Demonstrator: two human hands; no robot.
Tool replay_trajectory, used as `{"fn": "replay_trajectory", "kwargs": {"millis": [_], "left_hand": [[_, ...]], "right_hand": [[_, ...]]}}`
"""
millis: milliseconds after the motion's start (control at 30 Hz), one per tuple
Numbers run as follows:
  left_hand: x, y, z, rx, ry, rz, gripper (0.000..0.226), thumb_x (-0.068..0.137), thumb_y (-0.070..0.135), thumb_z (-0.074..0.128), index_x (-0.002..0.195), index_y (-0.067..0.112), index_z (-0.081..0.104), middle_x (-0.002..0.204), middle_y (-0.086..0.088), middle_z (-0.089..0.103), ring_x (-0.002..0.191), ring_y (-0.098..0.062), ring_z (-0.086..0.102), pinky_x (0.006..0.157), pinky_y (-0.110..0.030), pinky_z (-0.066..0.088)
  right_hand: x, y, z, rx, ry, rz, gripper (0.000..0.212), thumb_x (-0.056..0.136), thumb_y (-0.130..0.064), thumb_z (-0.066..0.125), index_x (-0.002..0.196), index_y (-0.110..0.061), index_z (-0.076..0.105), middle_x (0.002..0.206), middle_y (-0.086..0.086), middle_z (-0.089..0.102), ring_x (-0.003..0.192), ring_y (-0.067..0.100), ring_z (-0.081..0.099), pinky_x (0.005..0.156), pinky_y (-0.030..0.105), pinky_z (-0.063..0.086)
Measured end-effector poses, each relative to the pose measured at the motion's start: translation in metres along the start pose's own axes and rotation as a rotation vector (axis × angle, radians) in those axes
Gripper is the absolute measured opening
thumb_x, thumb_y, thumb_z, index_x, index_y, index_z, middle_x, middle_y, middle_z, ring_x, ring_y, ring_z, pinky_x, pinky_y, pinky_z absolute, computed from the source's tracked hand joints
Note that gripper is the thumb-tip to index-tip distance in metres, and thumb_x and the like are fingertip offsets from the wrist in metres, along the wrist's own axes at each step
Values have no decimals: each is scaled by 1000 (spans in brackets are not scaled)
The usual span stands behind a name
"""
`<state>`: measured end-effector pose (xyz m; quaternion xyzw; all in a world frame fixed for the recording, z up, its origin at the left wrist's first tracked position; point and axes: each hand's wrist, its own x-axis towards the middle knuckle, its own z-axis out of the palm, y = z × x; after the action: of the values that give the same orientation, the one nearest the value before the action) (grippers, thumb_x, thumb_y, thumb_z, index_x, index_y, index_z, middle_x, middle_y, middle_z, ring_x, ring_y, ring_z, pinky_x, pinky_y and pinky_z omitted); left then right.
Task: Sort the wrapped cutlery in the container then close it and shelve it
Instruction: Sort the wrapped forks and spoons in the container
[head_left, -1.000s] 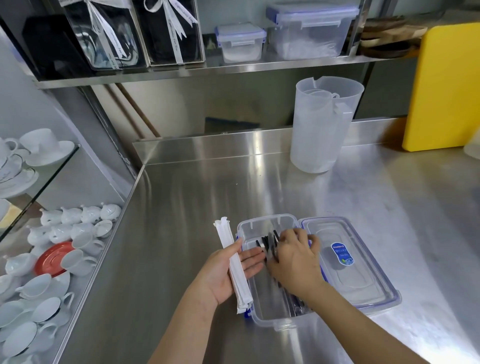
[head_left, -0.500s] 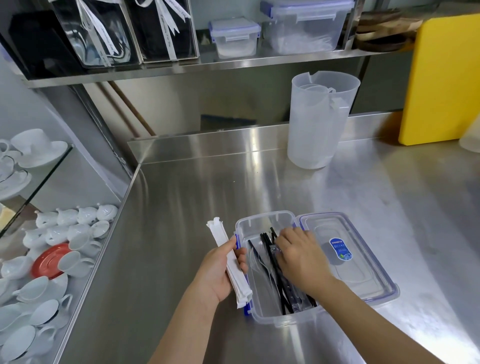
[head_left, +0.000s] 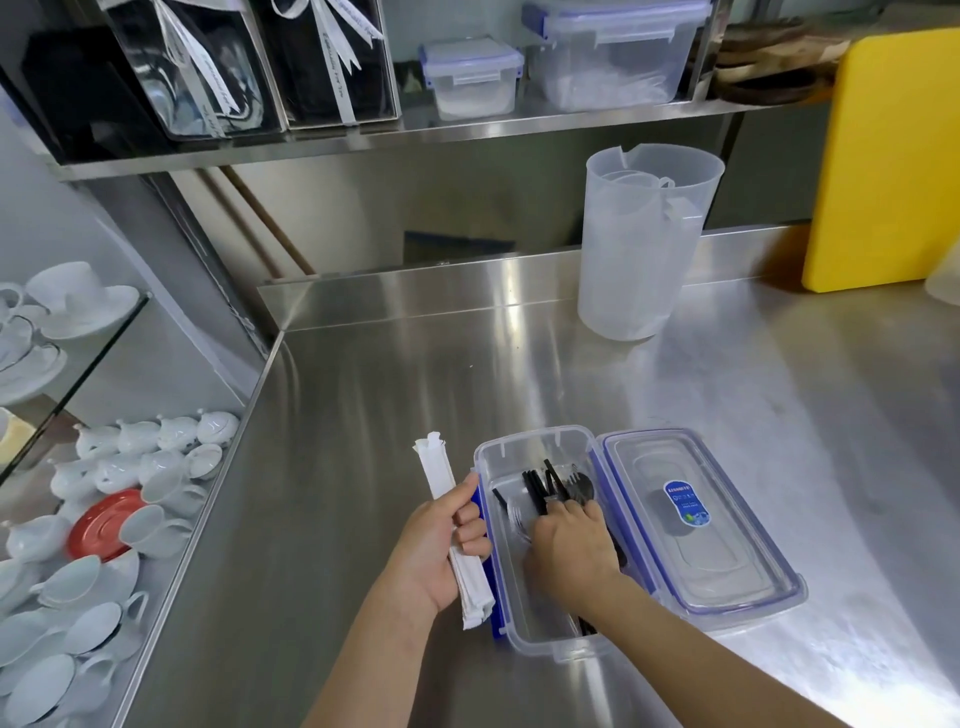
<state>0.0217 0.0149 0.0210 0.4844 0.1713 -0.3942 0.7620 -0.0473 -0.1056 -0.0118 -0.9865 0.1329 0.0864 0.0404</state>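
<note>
sorting in progress: right hand (head_left: 569, 545) is curling fingers over the black cutlery (head_left: 550, 483) inside the open container (head_left: 545, 644) on the worktop (head_left: 363, 415); left hand (head_left: 441, 545) is gripping the white wrapped bundle (head_left: 434, 467) just beside it. nxt prob needing bundle slotted in alongside, then lid (head_left: 727, 571).

Bright, even light; glare streaks on steel counter (head_left: 415, 395); wide-angle bending at edges; slight softness.
</note>
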Motion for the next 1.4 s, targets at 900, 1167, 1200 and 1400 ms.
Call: {"fn": "replay_trajectory", "kwargs": {"millis": [900, 1167, 1200, 1400], "left_hand": [[-14, -14, 25, 280, -72, 161, 16, 86, 16, 64, 95, 4, 71, 78, -14, 72, 67, -25, 69, 57, -32, 55], [-9, -12, 16, 108, -105, 155, 16, 87, 12, 59, 96, 3, 69, 80, -16, 72, 63, -26, 70, 59, -37, 58], [-9, -13, 16, 97, -105, 139, 18, 87, 12, 59, 96, 2, 69, 82, -17, 73, 64, -27, 70, 59, -37, 59], [-6, -14, 13, 66, -100, 54, 35, 73, 15, 68, 105, 1, 68, 105, -21, 69, 86, -37, 68, 70, -48, 59]], "right_hand": [[-14, -12, -66, 434, 94, 36, 24, 93, -15, 38, 105, -6, 58, 106, 15, 67, 95, 29, 65, 77, 31, 49], [-10, 2, -56, 1217, -81, -43, 14, 87, -9, 60, 77, -14, 69, 68, -3, 68, 54, 1, 61, 54, 12, 48], [-10, 3, -56, 1251, -75, -14, 17, 87, -9, 61, 71, -12, 67, 58, -6, 63, 44, 0, 57, 47, 10, 44], [-13, 5, -53, 1337, -88, 93, 26, 85, -13, 65, 62, -2, 61, 40, -2, 46, 28, 9, 35, 31, 20, 30]]}}
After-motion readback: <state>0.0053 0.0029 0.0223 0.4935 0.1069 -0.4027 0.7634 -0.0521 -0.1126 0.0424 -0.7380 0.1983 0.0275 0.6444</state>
